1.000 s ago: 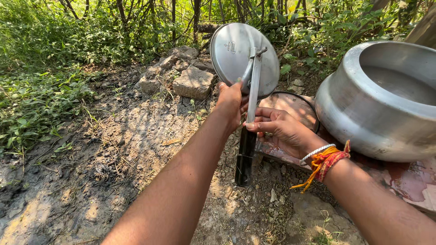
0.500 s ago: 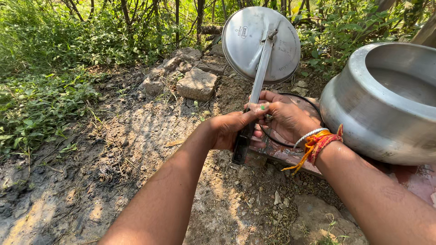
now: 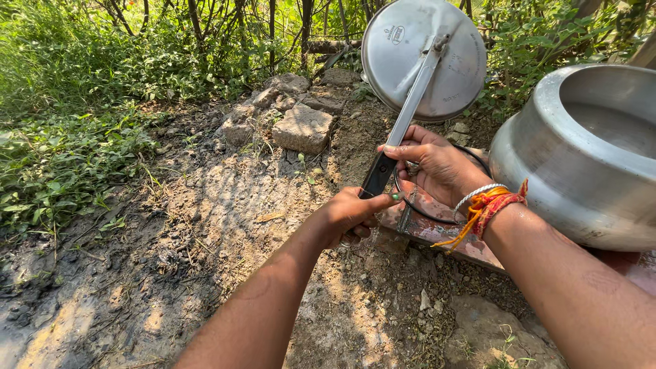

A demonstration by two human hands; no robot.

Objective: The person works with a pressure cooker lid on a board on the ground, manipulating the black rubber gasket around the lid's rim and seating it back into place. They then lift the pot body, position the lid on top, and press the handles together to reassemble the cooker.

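One round, dull-grey, long-handled lid [image 3: 424, 58]

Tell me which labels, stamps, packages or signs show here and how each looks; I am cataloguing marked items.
Oval stamp: on the upper left of the round grey metal lid, a small dark-outlined oval mark.
Faint stamped marks: low on the same lid, right of its handle bar, small and pale, too faint to make out.
No packages, signs or screens show.
The left hand and right hand grip the lid's black handle.
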